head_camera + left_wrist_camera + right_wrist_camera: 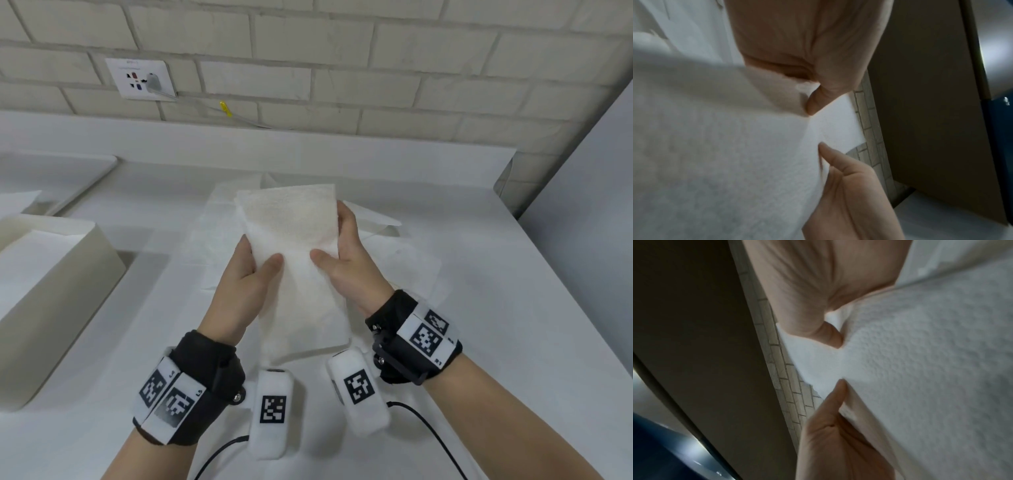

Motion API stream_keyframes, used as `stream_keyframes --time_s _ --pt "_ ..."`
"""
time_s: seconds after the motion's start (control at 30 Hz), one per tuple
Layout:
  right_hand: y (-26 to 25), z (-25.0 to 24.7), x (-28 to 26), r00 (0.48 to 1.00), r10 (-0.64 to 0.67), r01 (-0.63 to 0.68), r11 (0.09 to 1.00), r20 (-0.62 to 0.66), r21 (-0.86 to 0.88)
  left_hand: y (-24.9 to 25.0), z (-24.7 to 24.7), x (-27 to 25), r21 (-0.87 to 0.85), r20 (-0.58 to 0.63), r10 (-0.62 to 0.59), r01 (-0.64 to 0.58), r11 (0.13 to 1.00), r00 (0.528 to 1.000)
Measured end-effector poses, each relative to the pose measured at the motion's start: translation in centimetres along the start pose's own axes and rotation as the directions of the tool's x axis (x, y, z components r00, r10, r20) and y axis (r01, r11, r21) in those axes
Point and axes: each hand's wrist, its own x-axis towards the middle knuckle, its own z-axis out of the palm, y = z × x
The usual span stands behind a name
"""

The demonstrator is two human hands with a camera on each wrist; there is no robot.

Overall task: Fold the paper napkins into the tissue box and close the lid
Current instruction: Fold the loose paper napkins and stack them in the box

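Folded napkin [296, 263] held up over the counter [479, 308], long axis running away from the body. Left hand [245, 274] and right hand [346, 260] both pinching its sides. Tissue box [51, 291] open, well off to the left, nearer the left hand.

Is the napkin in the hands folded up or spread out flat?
Folded. The napkin is a narrow, layered strip held up between the left hand and right hand, thumbs on top.
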Motion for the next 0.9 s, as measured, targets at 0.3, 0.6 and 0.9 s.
stream_keyframes --time_s 0.3,0.6,0.9 --pt "-0.1 -2.2 0.5 0.991 0.123 -0.101 0.939 0.047 -0.329 -0.6 0.3 -0.3 0.055 -0.038 -0.078 0.080 0.995 0.996" --pt "3.2 -10.9 8.6 0.959 0.140 -0.283 0.439 -0.246 -0.853 -0.7 -0.1 0.0 0.005 -0.157 -0.109 0.111 0.994 0.982" --pt "7.6 -12.8 11.5 0.934 0.204 -0.357 0.540 -0.292 -0.763 -0.7 -1.9 -0.3 -0.014 -0.191 -0.073 0.072 0.997 0.979"
